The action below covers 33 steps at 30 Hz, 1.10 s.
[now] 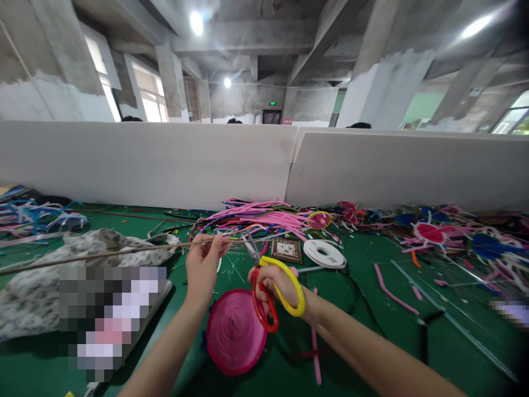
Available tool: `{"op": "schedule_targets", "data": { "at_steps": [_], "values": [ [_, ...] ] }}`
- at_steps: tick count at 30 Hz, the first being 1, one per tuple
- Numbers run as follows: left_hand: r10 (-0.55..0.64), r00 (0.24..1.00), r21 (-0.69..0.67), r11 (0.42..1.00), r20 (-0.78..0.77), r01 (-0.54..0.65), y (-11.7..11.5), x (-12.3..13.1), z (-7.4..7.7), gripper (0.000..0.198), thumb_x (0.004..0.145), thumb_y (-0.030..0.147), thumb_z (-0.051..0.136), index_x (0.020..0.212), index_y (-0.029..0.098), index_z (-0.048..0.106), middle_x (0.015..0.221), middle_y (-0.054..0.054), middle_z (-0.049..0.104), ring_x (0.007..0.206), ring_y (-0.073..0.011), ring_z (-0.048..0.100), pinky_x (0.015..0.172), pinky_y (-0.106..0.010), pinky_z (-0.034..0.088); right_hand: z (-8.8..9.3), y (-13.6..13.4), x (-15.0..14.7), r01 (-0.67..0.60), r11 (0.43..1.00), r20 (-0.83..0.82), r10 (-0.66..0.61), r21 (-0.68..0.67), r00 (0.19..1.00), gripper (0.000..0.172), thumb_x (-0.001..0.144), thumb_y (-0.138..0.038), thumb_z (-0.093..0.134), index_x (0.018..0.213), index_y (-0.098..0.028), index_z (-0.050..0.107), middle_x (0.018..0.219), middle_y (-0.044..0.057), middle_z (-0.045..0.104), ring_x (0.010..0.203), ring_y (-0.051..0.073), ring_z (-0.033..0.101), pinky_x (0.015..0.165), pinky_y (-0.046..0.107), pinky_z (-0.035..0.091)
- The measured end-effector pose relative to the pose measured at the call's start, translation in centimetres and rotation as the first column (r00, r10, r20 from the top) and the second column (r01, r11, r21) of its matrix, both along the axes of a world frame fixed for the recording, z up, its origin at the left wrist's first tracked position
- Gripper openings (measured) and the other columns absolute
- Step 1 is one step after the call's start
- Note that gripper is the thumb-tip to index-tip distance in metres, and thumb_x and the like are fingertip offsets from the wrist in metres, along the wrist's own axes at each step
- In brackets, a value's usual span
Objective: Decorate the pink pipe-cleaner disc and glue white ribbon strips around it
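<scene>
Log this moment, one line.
left hand: holding thin stick | right hand: holding scissors near stick's end | pink disc: on green table

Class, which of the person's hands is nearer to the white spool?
Right. The right hand, holding scissors, is left of the spool and slightly nearer the person; the left hand, pinching a thin stick, is farther left.

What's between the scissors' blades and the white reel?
The head view shows a brown-framed square with a whitish middle, plus a thin pink strip nearer the blades.
</scene>
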<state>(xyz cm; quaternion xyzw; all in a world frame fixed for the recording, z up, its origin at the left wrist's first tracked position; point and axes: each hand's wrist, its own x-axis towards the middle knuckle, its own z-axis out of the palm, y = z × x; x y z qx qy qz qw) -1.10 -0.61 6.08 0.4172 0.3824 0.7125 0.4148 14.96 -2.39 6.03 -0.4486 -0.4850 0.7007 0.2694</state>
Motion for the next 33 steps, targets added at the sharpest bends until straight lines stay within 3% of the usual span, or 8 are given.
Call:
{"op": "schedule_targets", "data": {
  "at_steps": [6,16,20,23,29,33],
  "values": [
    [-0.068,0.998,-0.045,0.997,-0.011,0.067,3.3,-1.0,1.1,0.028,0.071,0.037,0.069,0.075,0.017,0.050,0.075,-0.003,0.072,0.069,-0.0164,0.070,0.069,-0.028,0.053,1.3,1.0,-1.0,0.052,0.999,-0.072,-0.052,-0.003,0.996,0.021,0.055,-0.031,0.046,0.072,-0.018,0.048,0.040,-0.006,0.044,0.036,0.010,0.041,0.041,0.022,0.034],
    [-0.147,0.986,-0.152,0.979,-0.072,0.135,7.1,-2.1,3.5,0.022,0.068,0.027,0.072,0.069,0.013,0.054,0.058,-0.006,0.068,0.053,-0.0165,0.067,0.056,-0.026,0.052,0.8,2.8,-1.8,0.101,0.994,-0.082,-0.103,-0.030,0.991,0.020,0.054,-0.025,0.043,0.073,-0.018,0.049,0.038,-0.006,0.039,0.035,0.010,0.033,0.041,0.021,0.031],
    [-0.130,0.987,-0.091,0.988,-0.098,0.121,6.3,-1.9,4.1,0.022,0.070,0.028,0.071,0.071,0.015,0.053,0.064,-0.004,0.070,0.060,-0.0168,0.069,0.060,-0.026,0.053,1.5,2.8,-1.4,0.082,0.996,-0.105,-0.084,-0.027,0.991,0.021,0.058,-0.026,0.044,0.077,-0.019,0.049,0.042,-0.006,0.040,0.036,0.010,0.036,0.042,0.021,0.032],
    [-0.085,0.987,-0.002,0.996,-0.139,0.086,4.9,-1.8,3.7,0.026,0.072,0.036,0.068,0.076,0.018,0.050,0.072,-0.003,0.072,0.069,-0.0183,0.070,0.067,-0.029,0.054,2.2,2.6,-0.8,0.032,0.998,-0.073,-0.036,-0.053,0.997,0.022,0.066,-0.033,0.050,0.082,-0.019,0.052,0.045,-0.006,0.042,0.037,0.010,0.039,0.041,0.020,0.032],
    [-0.153,0.947,0.008,0.987,-0.283,0.162,3.7,-1.7,2.1,0.030,0.074,0.044,0.065,0.076,0.019,0.049,0.076,-0.006,0.073,0.074,-0.0214,0.070,0.070,-0.034,0.055,2.3,2.5,0.0,-0.048,0.981,-0.002,0.049,-0.189,0.999,0.053,0.074,-0.067,0.045,0.091,-0.016,0.051,0.062,0.001,0.056,0.051,0.014,0.054,0.050,0.026,0.043],
    [-0.130,0.941,0.023,0.989,-0.314,0.145,3.7,-1.2,1.9,0.029,0.076,0.044,0.064,0.076,0.019,0.049,0.082,-0.007,0.073,0.078,-0.0215,0.071,0.069,-0.032,0.054,1.6,2.8,0.1,0.000,0.992,0.021,0.003,-0.128,1.000,0.028,0.073,-0.040,0.051,0.089,-0.017,0.052,0.061,-0.001,0.056,0.052,0.014,0.056,0.051,0.025,0.043]
  ]
}}
